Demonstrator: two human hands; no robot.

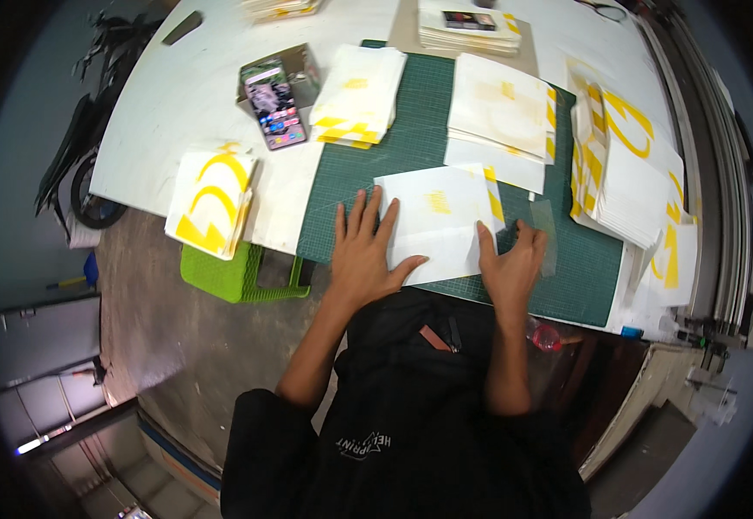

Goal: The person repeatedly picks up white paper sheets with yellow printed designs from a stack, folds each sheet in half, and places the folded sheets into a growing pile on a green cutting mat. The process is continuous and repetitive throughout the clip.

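Observation:
A white paper piece with yellow print (433,221), which looks like a flat paper bag, lies on the green cutting mat (420,112) in front of me. My left hand (363,246) is open, its fingers spread across the paper's left edge and its thumb near the lower edge. At the opposite edge, the thumb of my right hand (510,259) touches the paper. The other right fingers are bent and stand apart from that thumb, with nothing visible between them. Just beyond them lies a clear strip (548,233), perhaps plastic.
Similar paper stacks lie around the mat: far left (359,91), far right (497,104), right edge (623,173) and left edge (212,203). A phone (274,108) leans on a small box (301,73). A green stool (221,272) stands below the table's left side.

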